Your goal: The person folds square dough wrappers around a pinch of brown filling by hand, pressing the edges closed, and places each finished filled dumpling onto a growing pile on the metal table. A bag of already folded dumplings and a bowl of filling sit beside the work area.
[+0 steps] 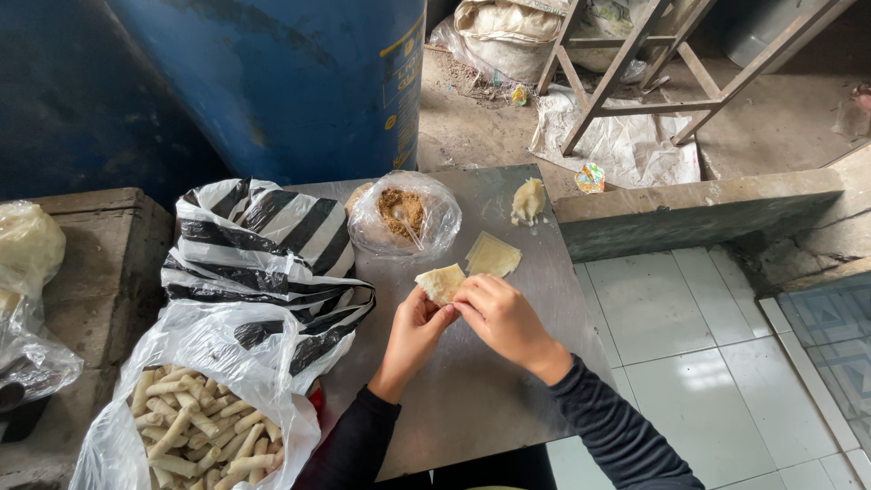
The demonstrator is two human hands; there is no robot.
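Note:
Both my hands meet over a steel tabletop (472,399). My left hand (413,336) and my right hand (499,313) together pinch a pale, folded pastry wrapper (440,281) between their fingertips. Just beyond it a flat square wrapper (493,255) lies on the steel. Farther back sits a bowl of brown crumbly filling (402,210) wrapped in a clear plastic bag, with a spoon handle sticking out of it. A lump of pale dough (528,200) rests at the far right of the table.
A clear bag of several finished rolled pastries (195,422) sits at the near left, beside a black-and-white striped bag (259,240). A blue drum (290,82) stands behind. White floor tiles (699,363), a concrete kerb (699,204) and wooden stool legs (635,82) are at the right.

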